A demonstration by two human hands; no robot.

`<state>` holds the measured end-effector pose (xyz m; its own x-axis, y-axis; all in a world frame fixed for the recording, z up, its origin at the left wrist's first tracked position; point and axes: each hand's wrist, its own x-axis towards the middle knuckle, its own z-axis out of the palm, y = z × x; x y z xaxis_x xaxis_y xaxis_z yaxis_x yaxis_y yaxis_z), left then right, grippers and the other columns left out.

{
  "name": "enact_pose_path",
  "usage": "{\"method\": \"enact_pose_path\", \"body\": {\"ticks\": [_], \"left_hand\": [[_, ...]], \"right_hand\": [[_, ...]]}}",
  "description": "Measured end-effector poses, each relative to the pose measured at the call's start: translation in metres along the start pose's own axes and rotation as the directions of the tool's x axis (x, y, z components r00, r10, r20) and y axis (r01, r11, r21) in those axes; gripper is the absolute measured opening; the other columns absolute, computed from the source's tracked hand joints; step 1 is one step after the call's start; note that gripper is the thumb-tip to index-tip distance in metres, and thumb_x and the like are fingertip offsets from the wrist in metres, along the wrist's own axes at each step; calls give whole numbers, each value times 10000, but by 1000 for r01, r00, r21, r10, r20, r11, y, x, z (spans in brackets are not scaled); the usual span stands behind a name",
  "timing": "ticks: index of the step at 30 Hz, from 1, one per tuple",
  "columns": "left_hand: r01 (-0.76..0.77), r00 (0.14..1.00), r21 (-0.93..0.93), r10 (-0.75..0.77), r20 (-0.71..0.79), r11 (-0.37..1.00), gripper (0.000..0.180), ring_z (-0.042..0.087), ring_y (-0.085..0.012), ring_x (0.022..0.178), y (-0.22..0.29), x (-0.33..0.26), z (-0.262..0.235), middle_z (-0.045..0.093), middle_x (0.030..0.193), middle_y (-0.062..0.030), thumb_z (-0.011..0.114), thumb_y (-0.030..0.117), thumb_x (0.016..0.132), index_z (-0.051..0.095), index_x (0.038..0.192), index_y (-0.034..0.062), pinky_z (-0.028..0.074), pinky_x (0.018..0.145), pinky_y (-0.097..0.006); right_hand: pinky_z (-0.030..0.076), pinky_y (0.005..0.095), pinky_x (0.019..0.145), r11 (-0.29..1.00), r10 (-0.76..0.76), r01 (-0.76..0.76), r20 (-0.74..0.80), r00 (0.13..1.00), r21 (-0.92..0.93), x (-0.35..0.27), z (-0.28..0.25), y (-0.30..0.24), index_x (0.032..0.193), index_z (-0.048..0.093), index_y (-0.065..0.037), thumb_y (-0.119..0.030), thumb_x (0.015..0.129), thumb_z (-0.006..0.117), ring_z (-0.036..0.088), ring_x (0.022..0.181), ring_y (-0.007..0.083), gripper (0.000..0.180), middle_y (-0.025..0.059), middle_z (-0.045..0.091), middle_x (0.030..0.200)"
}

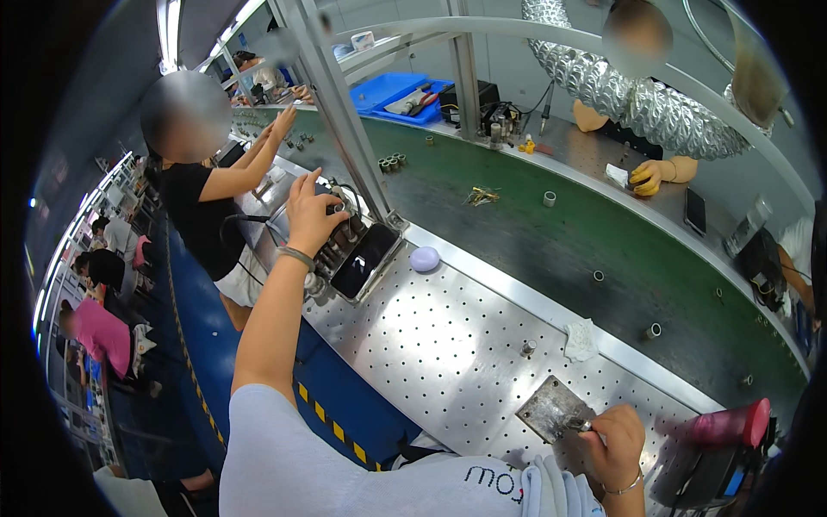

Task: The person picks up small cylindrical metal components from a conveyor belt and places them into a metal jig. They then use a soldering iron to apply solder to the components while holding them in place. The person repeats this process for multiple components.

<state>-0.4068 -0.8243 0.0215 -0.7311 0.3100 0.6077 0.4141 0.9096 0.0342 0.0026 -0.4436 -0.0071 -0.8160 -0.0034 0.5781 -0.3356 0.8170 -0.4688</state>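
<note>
At the left, my left hand (312,211) reaches over a metal tray (379,274). Its thumb and forefinger close around a small metal cylinder (337,208), partly hidden by the fingers. Several more metal cylinders stand in this tray beside a dark phone (365,261). Low on the right, my right hand (617,441) grips a short metal part (583,425), its end touching or just above a worn square metal plate (551,408). The plate lies on the perforated metal worktop (413,345).
A lilac rounded object (424,259), a small metal cylinder (528,348) and a crumpled white cloth (581,341) lie on the worktop. Beyond runs a green conveyor belt (508,233) with scattered metal rings. A pink bottle (730,424) stands at right. A co-worker (202,198) works at left; another's gloved hand (652,177) is across.
</note>
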Motion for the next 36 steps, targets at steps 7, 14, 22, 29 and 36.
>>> {"method": "enact_pose_path", "body": {"ticks": [7,14,22,29,36], "left_hand": [[14,996,48,-18,87,999,271,311,-363,1310,-5,11,9,443,1392,-88,816,266,582,755,819,149,303,1039,-464],[-60,980,55,48,191,997,269,311,-353,1321,-9,22,4,435,1404,-93,812,277,580,753,814,158,302,1032,-473],[-65,997,-8,65,47,998,242,317,-350,1318,-14,7,-9,452,1387,-91,816,267,570,750,775,157,301,1026,-468],[-87,996,-5,87,18,996,239,319,-343,1317,-10,-21,-6,458,1385,-72,818,223,564,754,783,151,302,1029,-470],[-113,988,72,104,115,991,247,338,-335,1309,-15,-13,1,473,1372,-65,816,221,559,758,790,157,317,1021,-459]], "right_hand": [[433,359,556,999,-2,3,19,1000,-34,-1,0,-1,757,568,-26,-156,687,747,544,615,274,232,90,584,691],[435,359,560,1000,1,0,19,1000,-23,1,0,-3,757,565,-26,-148,683,747,543,616,275,232,91,580,691],[435,358,565,1000,-8,8,24,1000,-25,0,0,-3,777,560,-25,-137,685,744,538,616,273,234,87,574,694],[429,356,561,1000,-25,26,21,999,-17,1,-1,-1,779,557,-25,-128,684,744,534,615,273,234,88,572,694],[428,354,560,1000,-27,27,15,1000,-17,1,1,-3,776,556,-20,-118,683,744,530,613,273,232,93,567,691]]}}
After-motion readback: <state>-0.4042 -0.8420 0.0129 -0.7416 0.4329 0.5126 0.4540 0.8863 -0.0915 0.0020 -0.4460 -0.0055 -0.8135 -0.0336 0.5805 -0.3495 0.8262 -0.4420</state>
